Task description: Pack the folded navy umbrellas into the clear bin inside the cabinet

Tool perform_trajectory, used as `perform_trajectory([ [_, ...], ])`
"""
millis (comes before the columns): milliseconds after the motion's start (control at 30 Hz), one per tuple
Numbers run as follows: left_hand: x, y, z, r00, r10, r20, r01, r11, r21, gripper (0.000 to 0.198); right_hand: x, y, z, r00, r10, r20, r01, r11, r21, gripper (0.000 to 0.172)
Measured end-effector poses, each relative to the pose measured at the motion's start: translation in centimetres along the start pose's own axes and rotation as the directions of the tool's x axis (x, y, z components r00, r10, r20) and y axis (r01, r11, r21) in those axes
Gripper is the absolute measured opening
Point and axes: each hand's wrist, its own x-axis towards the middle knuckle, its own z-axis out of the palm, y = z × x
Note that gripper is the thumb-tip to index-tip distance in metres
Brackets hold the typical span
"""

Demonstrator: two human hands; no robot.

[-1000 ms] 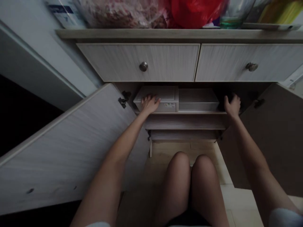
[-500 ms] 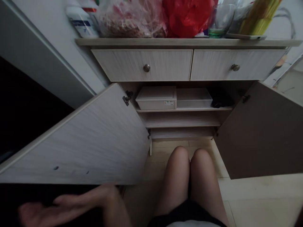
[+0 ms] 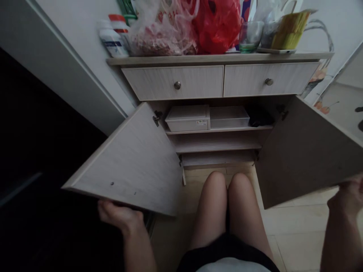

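Observation:
A pale wooden cabinet has both doors standing ajar. My left hand (image 3: 120, 216) is at the edge of the left door (image 3: 133, 158), its fingers mostly hidden behind it. At the edge of the right door (image 3: 309, 151) is my right hand (image 3: 350, 194), near the right side of the view, its fingers largely out of sight. Inside, the upper shelf holds a lidded white box (image 3: 187, 118), a clear tray (image 3: 229, 117) and a black item (image 3: 259, 115).
Above are two closed drawers (image 3: 172, 82). The cabinet top (image 3: 215, 59) carries bottles (image 3: 113, 41), a clear bag (image 3: 159, 37), a red bag (image 3: 217, 28), a glass (image 3: 251, 37) and a yellow packet (image 3: 290, 32). My knees (image 3: 215, 185) are close before the shelves.
Both doors have swung partly inward. My left hand has moved up and right to the left door's edge, and my right hand has come into view at the right door.

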Motion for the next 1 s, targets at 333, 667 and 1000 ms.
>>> perform_trajectory([
  [333,-7.6,0.0,6.0,0.985,0.024,0.172,-0.020,0.999,-0.026,0.037,-6.2,-1.5,3.5,0.913,-0.118,0.391,0.061,0.986,0.156,0.028],
  [667,-9.9,4.4,18.9,0.772,0.229,0.593,-0.200,0.973,-0.115,0.017,-13.9,-6.4,15.3,0.703,-0.245,0.668,0.173,0.969,0.174,0.042],
  [1000,-9.1,7.1,27.8,0.681,0.156,0.716,-0.171,0.984,-0.053,0.012,-15.7,-7.4,24.8,0.627,-0.230,0.744,0.203,0.971,0.129,0.046],
])
